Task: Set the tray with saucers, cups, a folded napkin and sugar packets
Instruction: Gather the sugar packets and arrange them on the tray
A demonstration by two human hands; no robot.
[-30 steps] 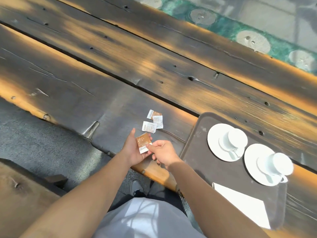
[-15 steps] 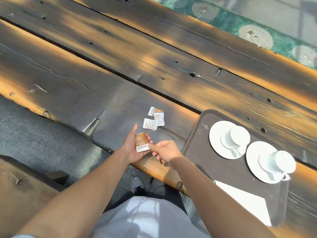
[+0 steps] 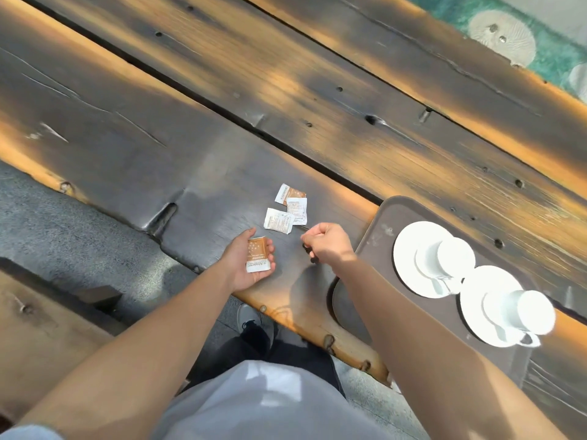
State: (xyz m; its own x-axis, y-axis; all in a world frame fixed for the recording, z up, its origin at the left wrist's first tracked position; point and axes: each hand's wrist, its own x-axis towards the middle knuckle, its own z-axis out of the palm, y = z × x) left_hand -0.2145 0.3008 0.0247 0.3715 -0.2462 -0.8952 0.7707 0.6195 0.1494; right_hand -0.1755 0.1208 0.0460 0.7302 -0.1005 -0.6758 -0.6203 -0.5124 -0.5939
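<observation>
My left hand [image 3: 251, 262] holds a brown and white sugar packet [image 3: 258, 258] in its palm, thumb and fingers curled round its edges. Three more sugar packets [image 3: 279, 220] lie on the dark wooden table just beyond it, partly overlapping. My right hand [image 3: 327, 242] hovers to the right of them with fingers curled, holding nothing that I can see. A dark brown tray [image 3: 381, 214] lies at the right. On it stand two white saucers, each with a white cup: the nearer-left cup [image 3: 444, 258] and the right cup [image 3: 521, 312]. The napkin is hidden behind my right forearm.
The table [image 3: 286, 100] is made of wide dark planks with gaps and knots. Its near edge runs diagonally past my wrists. A wooden bench [image 3: 38, 328] sits at lower left over grey pavement. Teal patterned ground [image 3: 540, 49] shows beyond the far edge.
My right hand has let go of the packet in my left hand and moved right and forward, toward the packets on the table. The left hand keeps its packet.
</observation>
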